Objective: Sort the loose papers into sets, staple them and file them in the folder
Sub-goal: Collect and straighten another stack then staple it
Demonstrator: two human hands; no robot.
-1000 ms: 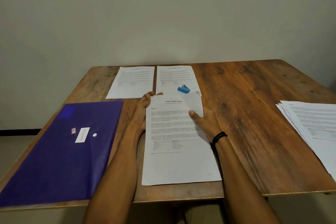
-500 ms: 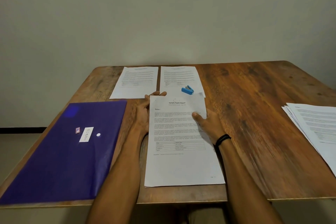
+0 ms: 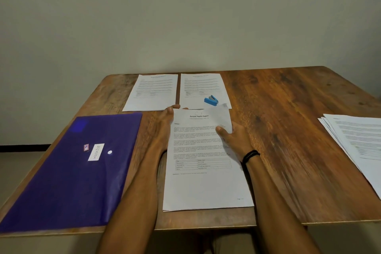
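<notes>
Paper set (image 3: 206, 183): L hand (image 3: 162, 130) flat vs left edge, R hand (image 3: 235, 140) pinching right edge.

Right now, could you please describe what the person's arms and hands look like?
The left forearm and right forearm are bare, no sleeves in view. A thin black band circles the right wrist. The left hand and right hand are ungloved.

On the table (image 3: 288, 130), the folder (image 3: 72, 171) lies left and a paper stack (image 3: 358, 142) at the right edge. Between them lies 1 paper set (image 3: 206, 187), with the left hand (image 3: 165, 128) at its left edge and the right hand (image 3: 235, 140) at its right. Behind lie a left sheet (image 3: 153, 93) and a right sheet (image 3: 202, 86), side by side. The stapler (image 3: 211, 100) sits on the right sheet, which the set seemingly overlaps.
</notes>
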